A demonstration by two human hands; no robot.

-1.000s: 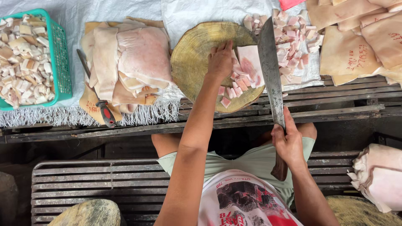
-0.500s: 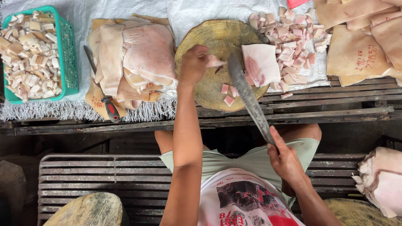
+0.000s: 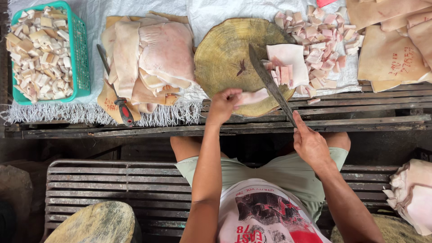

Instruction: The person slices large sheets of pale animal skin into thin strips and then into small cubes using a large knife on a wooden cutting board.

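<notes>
My left hand (image 3: pixel 223 106) grips a pale pink strip of pork fat (image 3: pixel 253 96) at the near edge of a round wooden chopping block (image 3: pixel 225 58). My right hand (image 3: pixel 309 145) holds the handle of a long cleaver (image 3: pixel 269 82), whose blade slants up over the block toward a white slab of fat (image 3: pixel 291 58) and some cut pieces beside it. The blade lies just right of the strip in my left hand.
A green basket (image 3: pixel 80 49) of diced fat stands far left. Stacked skin slabs (image 3: pixel 150 63) with a red-handled knife (image 3: pixel 118 101) lie left of the block. Cut cubes (image 3: pixel 321 40) and more slabs (image 3: pixel 391 54) lie right. A metal bench (image 3: pixel 117 184) is below.
My left hand pulled back from the middle of the block to its near edge, carrying a strip of fat. The cleaver swung from upright at the right to slanting across the block.
</notes>
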